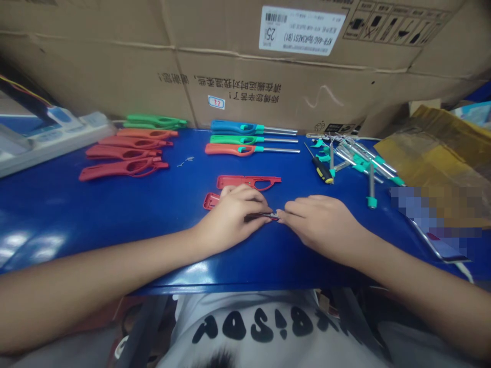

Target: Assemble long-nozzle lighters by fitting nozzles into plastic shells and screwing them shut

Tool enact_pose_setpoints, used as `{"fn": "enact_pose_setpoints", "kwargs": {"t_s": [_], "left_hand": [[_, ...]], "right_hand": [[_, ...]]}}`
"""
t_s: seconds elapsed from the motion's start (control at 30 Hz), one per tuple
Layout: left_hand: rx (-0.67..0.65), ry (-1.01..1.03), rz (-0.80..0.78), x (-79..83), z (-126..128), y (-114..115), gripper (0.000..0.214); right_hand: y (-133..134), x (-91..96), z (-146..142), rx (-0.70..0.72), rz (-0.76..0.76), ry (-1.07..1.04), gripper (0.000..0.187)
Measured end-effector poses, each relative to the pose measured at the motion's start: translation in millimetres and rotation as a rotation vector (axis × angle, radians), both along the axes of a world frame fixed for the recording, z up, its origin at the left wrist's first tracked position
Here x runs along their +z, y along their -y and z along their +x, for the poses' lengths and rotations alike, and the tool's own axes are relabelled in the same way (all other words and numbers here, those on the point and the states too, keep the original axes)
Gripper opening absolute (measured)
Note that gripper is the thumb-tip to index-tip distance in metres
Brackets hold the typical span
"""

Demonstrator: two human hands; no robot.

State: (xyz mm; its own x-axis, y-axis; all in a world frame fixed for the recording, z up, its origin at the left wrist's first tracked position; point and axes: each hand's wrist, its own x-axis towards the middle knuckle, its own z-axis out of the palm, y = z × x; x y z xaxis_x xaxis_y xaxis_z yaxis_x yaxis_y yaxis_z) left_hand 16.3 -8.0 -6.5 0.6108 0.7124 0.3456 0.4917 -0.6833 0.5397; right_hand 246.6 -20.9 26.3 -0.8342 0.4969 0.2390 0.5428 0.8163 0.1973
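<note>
I find the left hand (233, 217) with its grip closed narrow on a small dark metallic piece (273, 215); the fingers conceal most of it. The right hand (326, 222) meets its other end, thumb and fingertips drawn together; whether that grip pinches or merely touches, I cannot tell. A red shell half (210, 201) shows left of the grip, its remainder covered by the left hand. Just beyond lies a second red half (238, 181), partly overlapped by fingers. Farther out on the tabletop (115, 220), three lighters (230, 149) form a row: blue, green, orange. Left of the grip lie coloured handles (115, 170); right, a black-and-yellow screwdriver (322, 170) and metal tubes (371, 186) with teal parts, too tangled to count. Also to the right, pixelation masks most of a phone-like device (441, 249). Nearer the body, the shirt (268, 347) shows inverted lettering, "BiSO" legible, outer letters lost in folds. Beyond everything stands a carton (115, 76), cut off at the top; its label (301, 30), inverted, reads "25" and "KFR-46G/BpR3AES1 (B1)", finer lines illegible. Inverted Chinese print (245, 87) asks for gentle handling; a small sticker (216, 102) bears red marks, apparently "33".
</note>
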Motion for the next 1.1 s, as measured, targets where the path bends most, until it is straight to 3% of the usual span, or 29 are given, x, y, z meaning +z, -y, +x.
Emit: {"fn": "enact_pose_setpoints", "kwargs": {"t_s": [0.27, 0.53, 0.7, 0.8, 0.93, 1.1], "left_hand": [[-0.007, 0.005, -0.006, -1.3, -0.5, -2.7, 0.011], [0.011, -0.008, -0.012, 1.3, 0.7, -2.0, 0.008], [0.048, 0.006, 0.002, -0.3, 1.2, -1.1, 0.013], [0.043, 0.033, -0.073, 4.8, -2.1, -0.5, 0.027], [0.031, 0.015, -0.138, 24.1, -18.6, -4.9, 0.047], [0.045, -0.175, -0.132, 47.7, -42.3, -18.0, 0.030]], "right_hand": [[-5.5, 6.8, -5.0, -0.105, -0.142, 0.018, 0.025], [-12.7, 30.9, -26.5, -0.218, -0.350, 0.304, 0.022], [-7.5, 33.0, -39.1, -0.173, -0.295, 0.415, 0.018], [-9.6, 28.6, -34.3, -0.194, -0.230, 0.356, 0.020], [-16.4, 24.6, -17.6, -0.179, -0.208, 0.205, 0.019], [-17.4, 15.6, -10.6, -0.158, -0.196, 0.002, 0.021]]}}
